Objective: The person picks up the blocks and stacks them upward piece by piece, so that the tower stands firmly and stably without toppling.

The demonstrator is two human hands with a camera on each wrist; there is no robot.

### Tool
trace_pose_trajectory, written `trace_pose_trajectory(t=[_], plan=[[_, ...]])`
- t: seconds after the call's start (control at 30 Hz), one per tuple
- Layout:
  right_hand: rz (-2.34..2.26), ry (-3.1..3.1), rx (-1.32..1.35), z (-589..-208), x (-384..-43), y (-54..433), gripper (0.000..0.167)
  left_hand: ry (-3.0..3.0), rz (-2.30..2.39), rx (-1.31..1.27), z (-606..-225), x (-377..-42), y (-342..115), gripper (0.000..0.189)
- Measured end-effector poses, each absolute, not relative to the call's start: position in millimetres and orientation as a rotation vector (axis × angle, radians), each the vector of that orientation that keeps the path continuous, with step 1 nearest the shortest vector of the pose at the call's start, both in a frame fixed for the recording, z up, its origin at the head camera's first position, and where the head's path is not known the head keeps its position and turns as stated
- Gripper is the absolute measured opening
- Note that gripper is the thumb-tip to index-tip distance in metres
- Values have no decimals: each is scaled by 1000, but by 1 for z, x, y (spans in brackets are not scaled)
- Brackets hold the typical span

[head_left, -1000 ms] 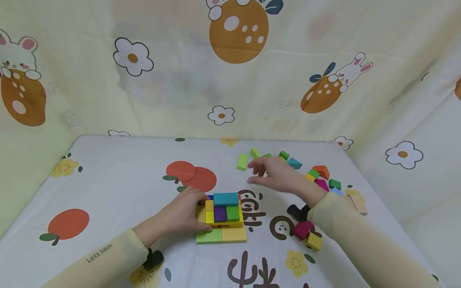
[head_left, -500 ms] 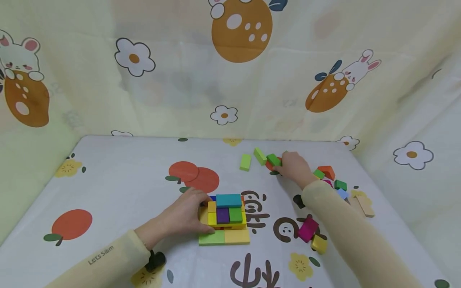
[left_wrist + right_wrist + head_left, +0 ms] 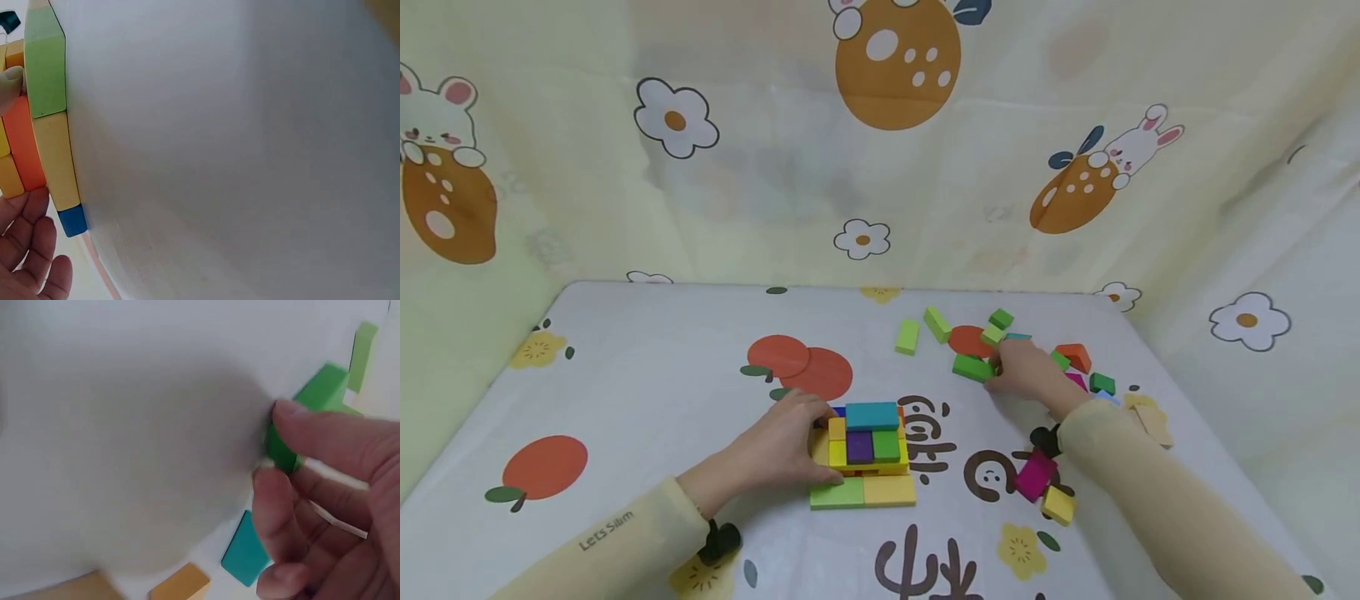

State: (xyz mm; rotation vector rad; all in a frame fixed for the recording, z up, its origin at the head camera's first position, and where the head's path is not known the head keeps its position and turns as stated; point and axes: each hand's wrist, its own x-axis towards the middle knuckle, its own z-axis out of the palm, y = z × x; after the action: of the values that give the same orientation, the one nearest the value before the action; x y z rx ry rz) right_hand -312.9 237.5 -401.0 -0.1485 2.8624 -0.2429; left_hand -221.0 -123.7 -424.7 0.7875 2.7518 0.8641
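Observation:
My left hand grips the left side of a stacked structure of coloured blocks, thumb in front and fingers behind. A teal block tops the stack, and light green and tan blocks form its front foot. In the left wrist view, the thumb and fingers span a row with an orange-red block. Farther back on the right, my right hand pinches a green block between thumb and fingers. The right wrist view shows the green block partly hidden behind the thumb.
Two light green blocks lie at the back. Beside my right hand are several loose blocks, among them an orange-red one and tan pieces. A magenta block and a yellow block lie near the right sleeve.
My right hand has reached into the loose blocks, taken hold of a green one, and drawn it slightly towards the front. The left hand has stayed on the structure.

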Motion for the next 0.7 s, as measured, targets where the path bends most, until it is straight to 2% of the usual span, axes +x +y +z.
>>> trace_pose_trajectory(t=[0.13, 0.33, 0.47, 0.7], plan=[[-305, 2832, -215, -401, -300, 238, 42, 2757, 866, 783, -426, -220, -125, 59], [-339, 2838, -207, -402, -295, 237, 40, 2764, 860, 790, -428, -220, -126, 59], [-385, 2899, -307, -394, -289, 235, 37, 2763, 859, 803, -428, -220, -125, 60], [-554, 3010, -677, -346, -236, 182, 30, 2769, 857, 821, -425, -221, -124, 60]])
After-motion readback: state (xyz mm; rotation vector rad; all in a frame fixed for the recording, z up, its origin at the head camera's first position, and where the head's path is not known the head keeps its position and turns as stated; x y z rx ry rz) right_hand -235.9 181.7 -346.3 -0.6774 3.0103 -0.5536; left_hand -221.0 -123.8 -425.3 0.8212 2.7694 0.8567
